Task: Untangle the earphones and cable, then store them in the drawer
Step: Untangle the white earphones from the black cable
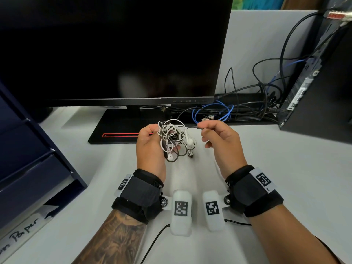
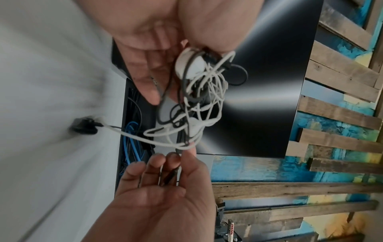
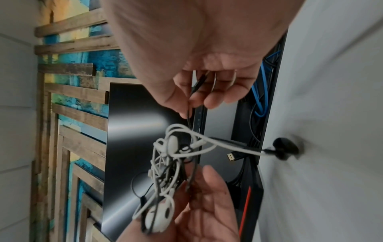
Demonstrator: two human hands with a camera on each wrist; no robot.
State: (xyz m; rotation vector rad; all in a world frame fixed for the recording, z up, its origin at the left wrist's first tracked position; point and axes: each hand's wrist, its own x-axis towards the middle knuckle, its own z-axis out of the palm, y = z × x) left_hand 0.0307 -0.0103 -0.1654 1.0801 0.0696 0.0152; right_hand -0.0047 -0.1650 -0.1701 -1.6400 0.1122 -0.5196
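A tangle [image 1: 174, 139] of white earphones and thin black cable hangs from my left hand [image 1: 150, 138], whose fingers curl round it above the white desk [image 1: 276, 168]. My right hand [image 1: 202, 127] pinches one black cable end [image 1: 192, 127] drawn sideways out of the knot. In the left wrist view the tangle [image 2: 196, 91] lies against the left palm, with the right hand [image 2: 176, 162] below it. The right wrist view shows the right hand [image 3: 189, 104] on the black cable [image 3: 192, 91]. A dark end piece [image 3: 283, 149] on a white lead touches the desk. The dark blue drawer unit [image 1: 28, 149] stands at the left.
A black monitor [image 1: 114, 44] on its flat base [image 1: 118, 130] stands right behind my hands. Loose blue and black cables [image 1: 219, 111] lie behind it. A black computer tower [image 1: 320, 92] stands at the right. A labelled paper strip [image 1: 22, 233] lies at the lower left.
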